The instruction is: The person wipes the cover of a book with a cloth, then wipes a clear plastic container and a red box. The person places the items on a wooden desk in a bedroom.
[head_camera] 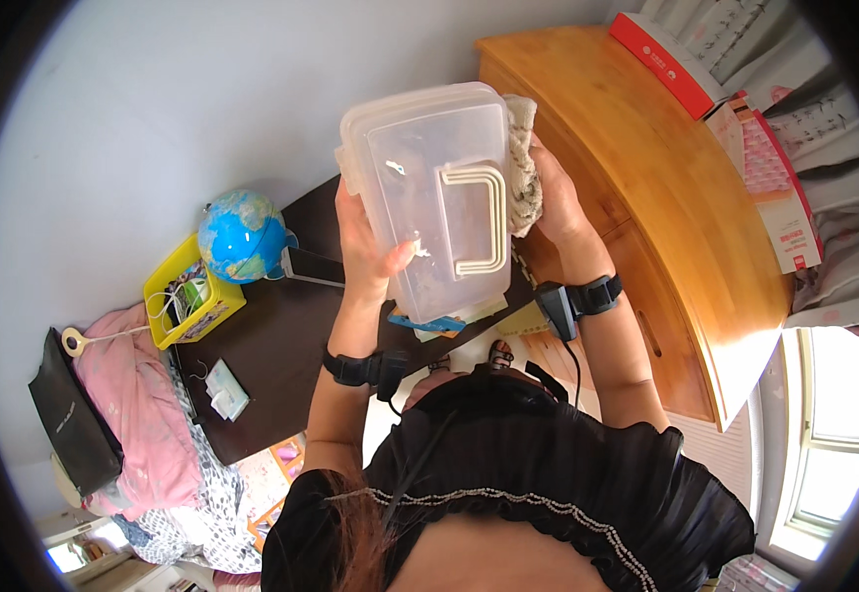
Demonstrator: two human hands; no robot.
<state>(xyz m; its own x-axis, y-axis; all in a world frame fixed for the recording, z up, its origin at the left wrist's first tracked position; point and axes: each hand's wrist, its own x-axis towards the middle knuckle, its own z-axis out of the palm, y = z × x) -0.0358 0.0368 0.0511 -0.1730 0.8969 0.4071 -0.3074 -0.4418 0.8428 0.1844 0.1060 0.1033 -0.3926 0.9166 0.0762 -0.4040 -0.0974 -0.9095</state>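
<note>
A lidded box of translucent plastic is held up before me, its lid side facing my view. On the lid lies a cream folding handle. My left hand grips the box's left side, with the thumb over the lid's lower left edge. A beige, fluffy cloth is pressed against the right side of the box by my right hand, whose fingertips are hidden behind it. Whether anything is inside the box is hard to tell.
Beneath lies a dark desk with a globe, a yellow basket holding cables, and a tissue pack. To the right stands a wooden cabinet bearing a red and white box. Pink bedding is at the left.
</note>
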